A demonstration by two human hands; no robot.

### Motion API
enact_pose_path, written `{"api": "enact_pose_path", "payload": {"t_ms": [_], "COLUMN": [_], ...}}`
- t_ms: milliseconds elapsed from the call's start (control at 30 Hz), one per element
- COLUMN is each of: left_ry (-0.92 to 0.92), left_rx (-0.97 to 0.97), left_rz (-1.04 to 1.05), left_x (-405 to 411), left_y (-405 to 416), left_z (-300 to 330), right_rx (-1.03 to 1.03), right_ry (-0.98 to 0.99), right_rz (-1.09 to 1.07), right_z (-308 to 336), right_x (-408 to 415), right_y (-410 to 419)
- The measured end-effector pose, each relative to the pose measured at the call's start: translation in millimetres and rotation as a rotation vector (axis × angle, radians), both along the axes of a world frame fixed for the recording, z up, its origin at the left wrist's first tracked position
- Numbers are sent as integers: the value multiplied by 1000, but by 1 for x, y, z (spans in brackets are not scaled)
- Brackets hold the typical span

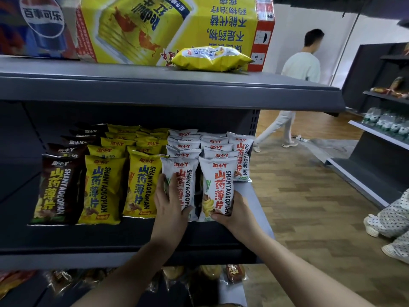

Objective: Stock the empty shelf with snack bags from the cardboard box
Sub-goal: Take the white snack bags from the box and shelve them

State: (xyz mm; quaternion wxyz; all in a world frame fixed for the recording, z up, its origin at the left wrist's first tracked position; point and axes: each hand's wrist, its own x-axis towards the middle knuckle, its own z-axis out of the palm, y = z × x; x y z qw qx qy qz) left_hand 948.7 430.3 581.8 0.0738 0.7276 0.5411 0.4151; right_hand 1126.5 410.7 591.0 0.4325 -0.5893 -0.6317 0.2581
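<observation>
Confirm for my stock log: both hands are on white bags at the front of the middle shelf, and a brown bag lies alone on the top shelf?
Not quite: the lone bag on the top shelf is yellow, as the head view shows. The rest holds: left hand and right hand each grip a front white bag.

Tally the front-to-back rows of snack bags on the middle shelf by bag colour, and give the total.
Brown rows: 1
Yellow rows: 2
White rows: 3, the rightmost set further back
Total: 6 rows
The left hand and right hand each hold one of the front white bags.
</observation>
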Motion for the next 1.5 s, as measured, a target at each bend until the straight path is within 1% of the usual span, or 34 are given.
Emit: {"api": "enact_pose_path", "payload": {"t_ms": [133,233,400,500,600,667,700,800,867,1000,1100,1167,1233,1300,1400,1500], "left_ry": [-42,-1,106,209,299,316,317,336,345,377,419,449,439,422,476,494], "left_rx": [-38,-44,-32,50,187,284,318,364,374,350,282,229,172,86,-100,-316], "left_rz": [-97,-100,-67,-7,28,-61,-122,-268,-327,-401,-456,-493,-514,-517,-513,-489], "left_x": [-7,-9,-12,-17,-20,-21,-22,-21,-23,-33,-38,-39,-39,-37,-34,-29], "left_y": [4,4,2,-1,-12,-24,-31,-53,-68,-91,-105,-111,-116,-121,-130,-139], "left_z": [4,6,5,3,5,3,2,-5,-13,-47,-70,-82,-92,-108,-137,-170], "right_rx": [9,41,46,47,81,74,101,220,210,53,-48,-92,-183,-293,-469,-732], "right_ry": [9,31,10,-33,-123,-137,-155,-275,-334,-391,-489,-567,-599,-630,-648,-612], "right_rz": [-23,-2,-8,-64,-245,-342,-359,-302,-253,-234,-232,-182,-142,-105,-50,32], "right_z": [-6,-8,-5,-3,-5,-7,-8,-11,-20,-43,-64,-77,-87,-102,-136,-176], "right_x": [-3,-7,-11,-14,-18,-24,-27,-38,-43,-50,-51,-52,-53,-50,-42,-34], "right_y": [2,3,-1,-6,-20,-35,-43,-70,-88,-124,-145,-153,-159,-159,-160,-162]}}
